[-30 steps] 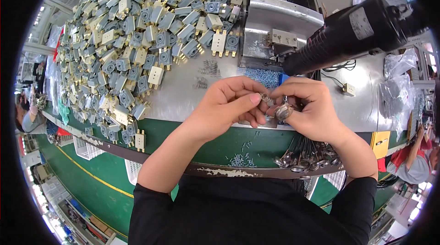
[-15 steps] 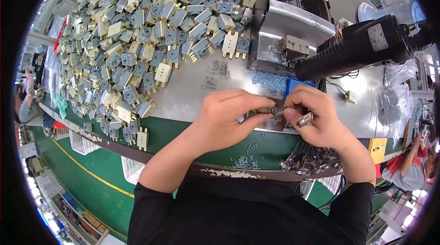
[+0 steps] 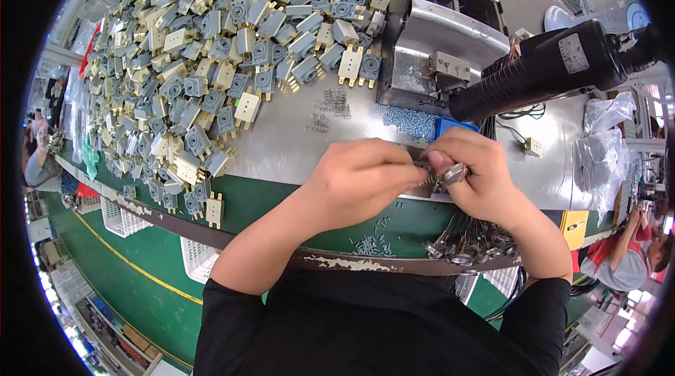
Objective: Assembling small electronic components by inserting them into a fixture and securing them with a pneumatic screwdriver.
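My right hand [image 3: 481, 175] is closed around a shiny, rounded metal part [image 3: 455, 173] whose end shows between thumb and fingers. My left hand [image 3: 369, 177] meets it from the left, its thumb and fingertips pinched together on something small that is mostly covered. Both hands hover over the near edge of the metal tabletop [image 3: 274, 147]. Just beyond them lie many small bluish screws [image 3: 409, 123] beside a blue box [image 3: 453, 126]. Small coil springs [image 3: 333, 103] are scattered past my left hand.
A big heap of grey and cream terminal blocks [image 3: 225, 45] covers the far left. A metal machine [image 3: 450, 31] and a black electric screwdriver [image 3: 555, 63] stand far right. Loose screws [image 3: 375, 246] and rounded metal parts with dark wires [image 3: 471, 253] lie along the near edge.
My left fingertips have moved in closer against my right hand. The rounded metal part has turned and shifted a little up and left in my right grip.
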{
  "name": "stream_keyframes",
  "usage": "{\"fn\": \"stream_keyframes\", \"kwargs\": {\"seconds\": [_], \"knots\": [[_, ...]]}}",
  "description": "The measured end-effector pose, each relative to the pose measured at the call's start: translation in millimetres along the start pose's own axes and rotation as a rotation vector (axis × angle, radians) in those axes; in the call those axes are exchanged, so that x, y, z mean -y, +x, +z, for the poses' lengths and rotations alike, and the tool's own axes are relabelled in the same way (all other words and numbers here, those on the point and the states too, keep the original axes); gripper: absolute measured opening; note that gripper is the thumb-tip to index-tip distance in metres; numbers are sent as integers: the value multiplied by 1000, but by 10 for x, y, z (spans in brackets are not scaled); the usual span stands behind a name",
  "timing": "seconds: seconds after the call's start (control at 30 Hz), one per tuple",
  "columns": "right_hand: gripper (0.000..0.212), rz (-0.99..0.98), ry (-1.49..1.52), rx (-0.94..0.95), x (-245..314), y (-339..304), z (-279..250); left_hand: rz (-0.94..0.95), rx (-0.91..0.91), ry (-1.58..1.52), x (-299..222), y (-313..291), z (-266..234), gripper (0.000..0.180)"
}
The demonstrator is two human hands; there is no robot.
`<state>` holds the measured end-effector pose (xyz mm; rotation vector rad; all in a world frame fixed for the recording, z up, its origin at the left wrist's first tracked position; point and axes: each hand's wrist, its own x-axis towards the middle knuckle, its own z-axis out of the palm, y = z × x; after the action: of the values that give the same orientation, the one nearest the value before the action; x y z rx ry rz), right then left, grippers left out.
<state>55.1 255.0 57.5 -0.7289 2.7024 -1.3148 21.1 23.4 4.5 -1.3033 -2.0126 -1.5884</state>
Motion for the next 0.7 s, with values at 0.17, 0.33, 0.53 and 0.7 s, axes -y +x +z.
{"fn": "stream_keyframes", "kwargs": {"seconds": [0.17,0.33,0.53,0.7], "knots": [[34,65,150,-105,54,-11,-19,-396,-15,-212,-83,7,-10,19],[34,-108,14,-79,-52,6,0,-463,49,-295,-88,1,-1,15],[26,-109,24,-50,1,9,-40,-794,79,-744,-109,-35,21,14],[21,-65,23,-36,-29,-14,-53,-281,-22,-166,-77,39,-57,14]]}}
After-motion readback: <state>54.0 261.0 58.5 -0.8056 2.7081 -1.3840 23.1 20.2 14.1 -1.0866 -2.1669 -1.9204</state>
